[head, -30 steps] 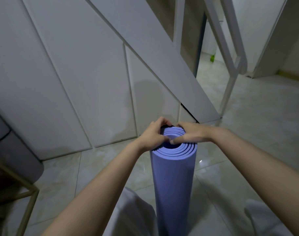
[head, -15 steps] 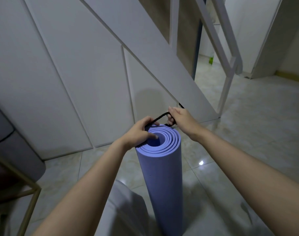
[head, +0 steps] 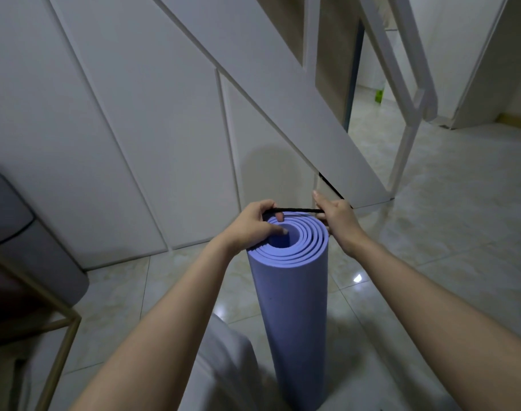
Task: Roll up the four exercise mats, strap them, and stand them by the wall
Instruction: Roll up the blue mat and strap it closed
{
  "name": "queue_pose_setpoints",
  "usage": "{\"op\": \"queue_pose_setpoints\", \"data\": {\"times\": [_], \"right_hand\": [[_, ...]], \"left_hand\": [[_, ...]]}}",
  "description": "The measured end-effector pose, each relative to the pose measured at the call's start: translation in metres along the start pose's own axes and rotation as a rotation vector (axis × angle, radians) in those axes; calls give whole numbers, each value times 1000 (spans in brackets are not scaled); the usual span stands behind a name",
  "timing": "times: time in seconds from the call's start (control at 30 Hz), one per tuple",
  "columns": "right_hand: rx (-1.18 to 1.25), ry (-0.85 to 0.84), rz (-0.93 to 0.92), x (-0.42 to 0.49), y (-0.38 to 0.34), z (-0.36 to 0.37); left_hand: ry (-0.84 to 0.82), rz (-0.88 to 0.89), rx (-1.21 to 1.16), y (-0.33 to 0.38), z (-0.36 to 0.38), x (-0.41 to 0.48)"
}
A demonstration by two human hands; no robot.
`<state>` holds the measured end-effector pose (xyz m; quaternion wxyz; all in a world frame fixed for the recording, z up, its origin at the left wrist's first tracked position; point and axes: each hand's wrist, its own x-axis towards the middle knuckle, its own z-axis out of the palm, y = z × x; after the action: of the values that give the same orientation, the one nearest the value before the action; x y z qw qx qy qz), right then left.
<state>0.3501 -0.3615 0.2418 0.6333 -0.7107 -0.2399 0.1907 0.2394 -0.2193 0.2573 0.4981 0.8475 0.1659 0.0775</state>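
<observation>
A rolled purple exercise mat [head: 292, 315] stands upright on the tiled floor between my knees, its spiral top end facing me. A thin black strap [head: 297, 210] is stretched level just above the far rim of the roll. My left hand [head: 253, 225] grips the strap's left end, with a finger curled over the rim into the mat's hollow core. My right hand [head: 335, 216] pinches the strap's right end at the roll's right edge. No other mats are in view.
White slanted wall panels [head: 164, 129] under a staircase rise just behind the mat. A white stair rail [head: 401, 84] stands at the right. A grey cushioned seat [head: 22, 232] with a gold metal frame [head: 60, 336] sits at the left. Glossy floor tiles [head: 446, 247] spread to the right.
Both hands lay on top of the roll a second ago. They have moved apart, drawing the black strap out straight across the far rim.
</observation>
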Motion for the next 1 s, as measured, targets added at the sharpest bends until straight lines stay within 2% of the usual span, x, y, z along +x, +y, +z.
{"op": "queue_pose_setpoints", "data": {"times": [0.13,0.2,0.3,0.4,0.5,0.57,0.7,0.87,0.93,1.0], "right_hand": [[180,-41,26,-10,-1,-1],[183,-82,-17,-18,1,-3],[66,-212,-132,-33,-2,-3],[-71,-333,-166,-37,-8,-8],[-347,-345,-186,-39,-14,-9],[-531,-286,-210,-39,-15,-8],[-595,-171,-267,-39,-11,-8],[-678,-218,-244,-30,-7,-24],[-686,-233,-251,-25,-6,-31],[-657,-231,-245,-22,-2,-38]], "left_hand": [[95,-19,20,0,2,6],[154,-21,21,-1,3,9],[304,-34,42,-3,4,14],[427,-59,35,-3,7,18],[475,-101,-40,-2,11,21],[485,-107,-45,0,14,25],[482,-111,-22,5,18,30],[453,-47,-5,4,22,33],[395,-15,-44,3,24,33],[271,9,-128,5,22,30]]}}
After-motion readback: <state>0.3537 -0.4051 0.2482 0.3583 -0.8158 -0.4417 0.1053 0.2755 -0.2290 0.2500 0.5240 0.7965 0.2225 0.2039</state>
